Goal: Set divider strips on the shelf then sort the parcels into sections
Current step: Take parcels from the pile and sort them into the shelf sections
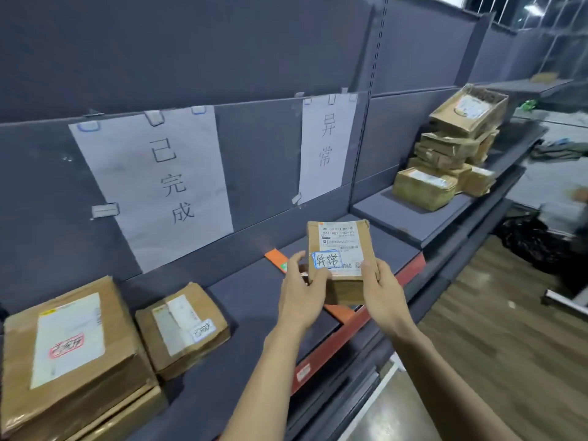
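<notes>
On the shelf (261, 291), orange strip (276, 258) splits sections under two signs; two parcels (127, 338) sit left. Held parcel (340, 259), tagged to match right sign (327, 144), hovers above strip. Left hand (302, 294) and right hand (381, 288) grip its sides, label up for reading.

A dark grey-blue back panel (178, 52) fills the upper left and centre of the frame, crossed by a slotted metal upright (377, 55) just right of centre. Wood-look plank flooring (496, 329) covers the lower right. At the upper right corner, glazed panes with thin bars (553, 23) show bright reflections of ceiling lights. Dark bags (534, 240) lie on the floor at the right edge, beside a blurred pale object.
</notes>
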